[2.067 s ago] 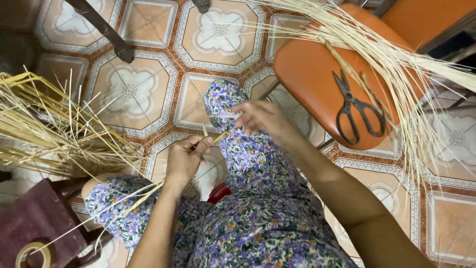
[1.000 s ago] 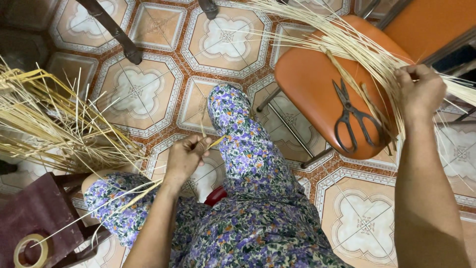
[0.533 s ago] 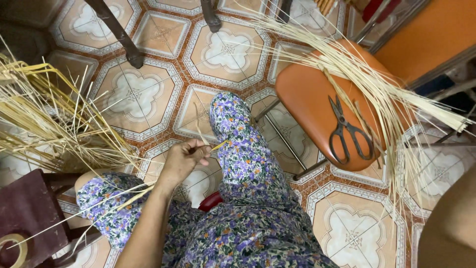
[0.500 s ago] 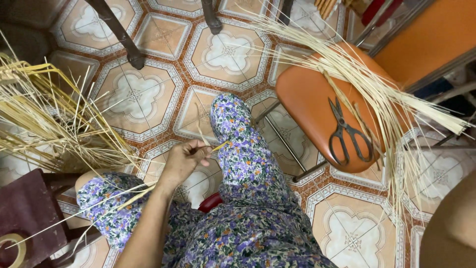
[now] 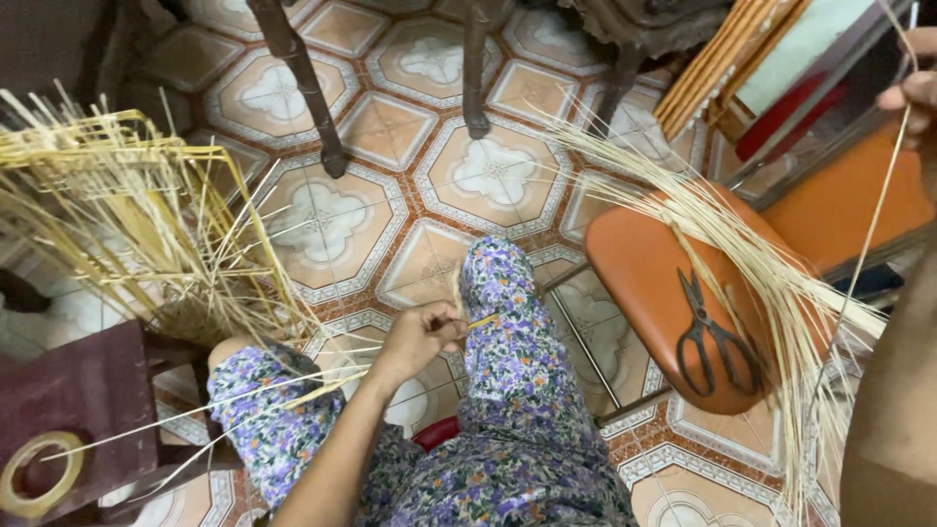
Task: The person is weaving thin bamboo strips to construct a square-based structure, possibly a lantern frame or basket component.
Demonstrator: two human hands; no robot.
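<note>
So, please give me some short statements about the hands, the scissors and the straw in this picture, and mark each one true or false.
1. The scissors lie on the orange chair seat. True.
2. The left hand holds the scissors. False: it pinches thin straw strips above the knee; the scissors lie untouched.
3. The right hand is raised at the upper right edge, holding one long strand. True.
4. The bundle of pale straw lies on the floor tiles only. False: it lies across the chair seat and hangs past its edge.
5. A roll of tape rests on the dark red stool at the lower left. True.
</note>
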